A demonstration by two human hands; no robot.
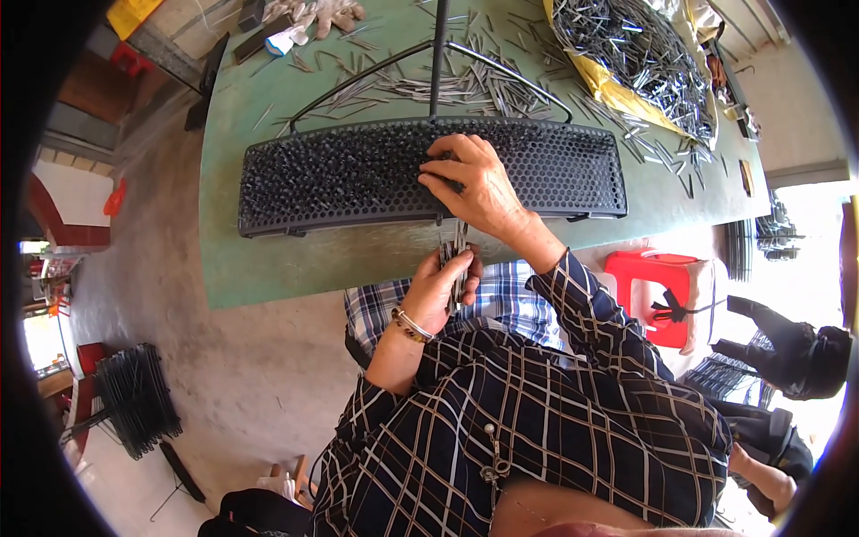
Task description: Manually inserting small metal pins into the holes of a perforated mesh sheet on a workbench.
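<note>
Pale work gloves [329, 16] toward upper left of the frame. Red plastic stool [656, 262] at right, small orange-red item [115, 198] hanging at left.

Evenly bright, glare at right, probably daylight, bent edges

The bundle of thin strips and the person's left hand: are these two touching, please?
Touching. The head view shows it: the thumb and fingers of the left hand close around the bundle of thin strips, whose upper ends stick out.
</note>
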